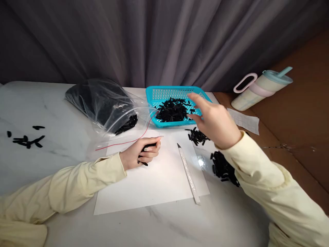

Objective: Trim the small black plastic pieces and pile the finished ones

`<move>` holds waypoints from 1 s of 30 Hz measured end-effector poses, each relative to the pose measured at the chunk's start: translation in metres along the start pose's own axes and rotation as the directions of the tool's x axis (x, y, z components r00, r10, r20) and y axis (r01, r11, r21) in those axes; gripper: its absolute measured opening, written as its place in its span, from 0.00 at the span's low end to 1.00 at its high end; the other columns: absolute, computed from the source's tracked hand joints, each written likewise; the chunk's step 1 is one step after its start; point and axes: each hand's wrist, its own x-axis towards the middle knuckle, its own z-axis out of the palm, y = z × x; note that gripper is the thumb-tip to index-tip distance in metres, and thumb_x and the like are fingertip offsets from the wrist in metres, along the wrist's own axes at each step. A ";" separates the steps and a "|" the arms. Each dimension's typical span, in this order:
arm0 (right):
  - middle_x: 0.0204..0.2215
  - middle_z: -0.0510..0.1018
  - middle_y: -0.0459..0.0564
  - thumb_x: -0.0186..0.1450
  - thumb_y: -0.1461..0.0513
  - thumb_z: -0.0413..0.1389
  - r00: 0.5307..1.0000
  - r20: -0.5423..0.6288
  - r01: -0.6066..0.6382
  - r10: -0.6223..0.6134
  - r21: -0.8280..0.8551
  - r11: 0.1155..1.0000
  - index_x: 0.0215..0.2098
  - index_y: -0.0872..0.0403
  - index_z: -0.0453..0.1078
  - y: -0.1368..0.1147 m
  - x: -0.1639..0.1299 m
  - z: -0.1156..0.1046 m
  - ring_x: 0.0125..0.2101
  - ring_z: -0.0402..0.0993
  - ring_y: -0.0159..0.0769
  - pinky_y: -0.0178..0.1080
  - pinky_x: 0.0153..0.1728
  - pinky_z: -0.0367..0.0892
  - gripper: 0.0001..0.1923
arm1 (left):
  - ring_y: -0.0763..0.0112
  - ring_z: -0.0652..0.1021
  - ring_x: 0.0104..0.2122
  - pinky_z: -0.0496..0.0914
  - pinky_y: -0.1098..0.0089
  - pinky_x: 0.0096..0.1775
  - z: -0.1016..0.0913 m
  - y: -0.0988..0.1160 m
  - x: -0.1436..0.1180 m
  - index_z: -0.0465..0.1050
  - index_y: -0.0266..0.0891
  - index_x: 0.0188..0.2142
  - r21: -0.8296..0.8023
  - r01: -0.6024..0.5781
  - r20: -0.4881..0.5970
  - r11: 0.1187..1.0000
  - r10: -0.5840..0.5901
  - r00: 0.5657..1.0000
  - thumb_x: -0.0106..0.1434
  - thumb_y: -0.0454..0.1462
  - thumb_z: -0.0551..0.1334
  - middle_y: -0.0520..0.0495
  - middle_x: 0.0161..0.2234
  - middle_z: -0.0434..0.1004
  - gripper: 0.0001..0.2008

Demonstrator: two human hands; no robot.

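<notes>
left grip (140, 155) curled, right (213, 118) spread

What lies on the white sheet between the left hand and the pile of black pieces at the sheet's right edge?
In the head view, a slim craft knife lies between the left hand and the black pile.

Makeshift workbench: curtain (164, 37) backdrop, basket (154, 94) of black parts.

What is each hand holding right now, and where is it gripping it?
The left hand is closed around small black pieces, wrapped in its fingers. The right hand is open over the turquoise basket, holding nothing.
</notes>
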 end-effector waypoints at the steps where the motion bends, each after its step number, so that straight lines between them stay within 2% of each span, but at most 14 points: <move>1: 0.43 0.76 0.57 0.62 0.64 0.55 0.999 0.036 -0.010 0.011 -0.031 0.999 0.49 0.55 0.65 -0.008 -0.003 0.003 0.36 0.77 0.47 0.43 0.33 0.69 0.16 | 0.86 0.46 0.10 0.41 0.83 0.09 -0.001 0.001 0.001 0.62 0.34 0.21 -0.028 -0.017 -0.001 0.999 0.017 1.000 0.63 0.36 0.55 0.60 0.14 0.50 0.14; 3: 0.30 0.79 0.54 0.64 0.62 0.53 0.992 0.124 -0.021 0.022 -0.006 1.000 0.39 0.55 0.69 -0.033 -0.019 0.010 0.25 0.75 0.41 0.39 0.26 0.65 0.07 | 0.85 0.46 0.09 0.42 0.82 0.08 -0.003 0.002 0.001 0.60 0.35 0.21 -0.055 -0.046 -0.001 0.997 0.046 0.999 0.64 0.36 0.53 0.61 0.13 0.48 0.15; 4: 0.22 0.77 0.51 0.65 0.59 0.52 0.982 0.190 -0.020 0.010 0.054 0.998 0.32 0.54 0.69 -0.048 -0.031 0.015 0.20 0.72 0.38 0.37 0.22 0.63 0.08 | 0.85 0.47 0.09 0.42 0.82 0.08 -0.003 0.001 0.002 0.59 0.36 0.21 -0.068 -0.055 -0.001 0.996 0.056 0.998 0.64 0.36 0.53 0.61 0.13 0.48 0.15; 6: 0.17 0.74 0.48 0.65 0.54 0.51 0.915 0.402 -0.111 0.015 0.214 0.970 0.26 0.54 0.67 -0.076 -0.053 0.027 0.15 0.68 0.33 0.35 0.19 0.59 0.15 | 0.85 0.48 0.09 0.43 0.82 0.08 -0.002 -0.001 0.001 0.57 0.36 0.21 -0.088 -0.062 0.005 0.994 0.063 0.998 0.65 0.36 0.53 0.61 0.14 0.48 0.15; 8: 0.17 0.73 0.47 0.65 0.52 0.50 0.831 0.552 -0.301 0.069 0.341 0.890 0.25 0.54 0.65 -0.098 -0.067 0.039 0.15 0.66 0.31 0.33 0.18 0.57 0.16 | 0.85 0.49 0.09 0.44 0.82 0.08 0.001 -0.003 0.000 0.57 0.36 0.21 -0.099 -0.065 0.014 0.993 0.067 0.998 0.65 0.37 0.53 0.61 0.14 0.48 0.15; 9: 0.16 0.72 0.46 0.66 0.52 0.49 0.793 0.601 -0.416 0.101 0.412 0.811 0.24 0.54 0.64 -0.105 -0.070 0.045 0.15 0.66 0.30 0.32 0.18 0.58 0.18 | 0.85 0.49 0.09 0.44 0.82 0.08 0.003 -0.004 -0.001 0.57 0.36 0.21 -0.101 -0.066 0.018 0.993 0.068 0.998 0.64 0.37 0.53 0.61 0.14 0.48 0.15; 11: 0.15 0.70 0.44 0.67 0.51 0.45 0.717 0.683 -0.616 0.136 0.530 0.583 0.23 0.54 0.62 -0.112 -0.072 0.054 0.13 0.63 0.27 0.31 0.15 0.57 0.20 | 0.85 0.49 0.09 0.44 0.82 0.08 0.007 -0.004 -0.003 0.57 0.36 0.21 -0.101 -0.073 0.020 0.992 0.076 0.997 0.64 0.37 0.53 0.61 0.14 0.48 0.15; 13: 0.16 0.69 0.43 0.66 0.49 0.44 0.682 0.719 -0.706 0.134 0.598 0.380 0.23 0.55 0.61 -0.113 -0.071 0.058 0.12 0.62 0.26 0.29 0.12 0.55 0.22 | 0.85 0.48 0.09 0.44 0.82 0.08 0.009 -0.003 -0.004 0.57 0.36 0.22 -0.097 -0.088 0.012 0.991 0.089 0.996 0.64 0.37 0.52 0.61 0.14 0.48 0.14; 15: 0.17 0.69 0.43 0.65 0.48 0.46 0.683 0.723 -0.717 0.104 0.636 0.286 0.24 0.55 0.60 -0.111 -0.074 0.057 0.12 0.61 0.25 0.28 0.11 0.55 0.21 | 0.85 0.46 0.10 0.44 0.82 0.08 0.010 -0.001 -0.004 0.58 0.36 0.22 -0.085 -0.102 0.001 0.991 0.103 0.995 0.64 0.37 0.52 0.62 0.14 0.49 0.14; 19: 0.16 0.69 0.43 0.66 0.48 0.46 0.703 0.705 -0.703 0.095 0.668 0.244 0.25 0.55 0.61 -0.096 -0.091 0.050 0.11 0.59 0.23 0.28 0.11 0.53 0.21 | 0.86 0.48 0.10 0.42 0.82 0.10 0.012 -0.001 -0.007 0.61 0.35 0.22 0.014 -0.068 0.010 0.998 0.068 0.998 0.62 0.38 0.57 0.61 0.14 0.51 0.14; 21: 0.16 0.68 0.43 0.66 0.49 0.46 0.723 0.677 -0.686 0.141 0.677 0.268 0.25 0.56 0.61 -0.085 -0.101 0.048 0.11 0.57 0.23 0.28 0.11 0.52 0.20 | 0.87 0.49 0.10 0.41 0.82 0.11 0.014 -0.004 -0.009 0.61 0.34 0.20 0.192 -0.051 0.031 0.980 0.045 0.998 0.59 0.42 0.60 0.60 0.13 0.52 0.16; 24: 0.14 0.67 0.43 0.67 0.50 0.44 0.767 0.617 -0.637 0.173 0.703 0.318 0.23 0.55 0.60 -0.070 -0.113 0.046 0.10 0.55 0.23 0.29 0.11 0.50 0.22 | 0.87 0.50 0.11 0.42 0.81 0.12 0.018 -0.012 -0.012 0.61 0.35 0.20 0.441 -0.021 0.039 0.897 0.003 0.999 0.56 0.48 0.62 0.60 0.13 0.53 0.20; 27: 0.13 0.67 0.43 0.68 0.50 0.43 0.810 0.564 -0.578 0.160 0.720 0.384 0.22 0.55 0.60 -0.062 -0.117 0.045 0.10 0.55 0.23 0.29 0.11 0.50 0.22 | 0.87 0.51 0.11 0.42 0.79 0.12 0.020 -0.018 -0.014 0.63 0.35 0.23 0.555 0.019 0.008 0.831 -0.028 1.000 0.55 0.50 0.62 0.60 0.15 0.56 0.20; 30: 0.14 0.67 0.43 0.68 0.52 0.43 0.808 0.568 -0.576 0.158 0.703 0.417 0.22 0.55 0.61 -0.061 -0.117 0.044 0.11 0.55 0.22 0.29 0.12 0.51 0.21 | 0.86 0.52 0.11 0.44 0.78 0.13 0.022 -0.021 -0.015 0.64 0.35 0.24 0.636 0.039 -0.002 0.770 -0.049 0.999 0.56 0.50 0.60 0.60 0.15 0.57 0.19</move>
